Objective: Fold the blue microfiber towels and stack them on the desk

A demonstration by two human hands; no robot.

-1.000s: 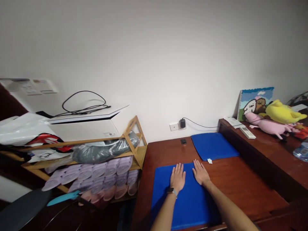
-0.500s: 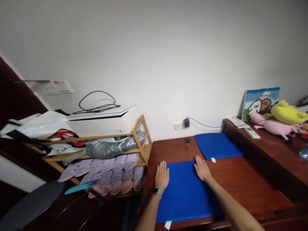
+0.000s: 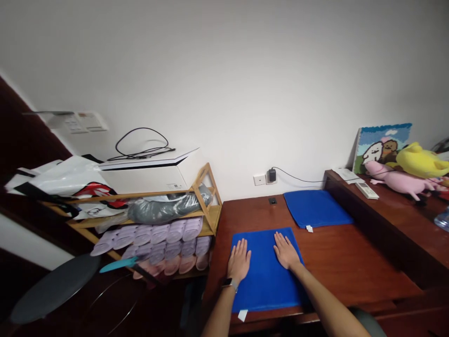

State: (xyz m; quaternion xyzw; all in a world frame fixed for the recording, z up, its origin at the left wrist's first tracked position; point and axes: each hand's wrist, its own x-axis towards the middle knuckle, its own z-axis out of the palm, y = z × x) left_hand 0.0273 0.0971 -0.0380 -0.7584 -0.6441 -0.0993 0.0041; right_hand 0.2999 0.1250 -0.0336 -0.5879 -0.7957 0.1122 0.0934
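A blue cloth lies flat on the brown wooden desk, with a white tag at its front left corner. My left hand rests palm down on the cloth's left side, fingers stretched out, a watch on the wrist. On its right side, my right hand lies flat with the fingers extended, near the far edge. Neither hand grips anything. Behind and to the right, a second blue cloth is spread near the wall, its small white tag toward me.
On the left stands a wooden rack with slippers, a plastic-wrapped bundle and a white box. A raised ledge at the right holds a remote control, a pink plush toy and a yellow plush toy. A dark stool stands lower left.
My right hand has moved inward from the cloth's right edge onto its surface. The left hand now lies on the cloth's left part instead of at its edge. The view has shifted slightly.
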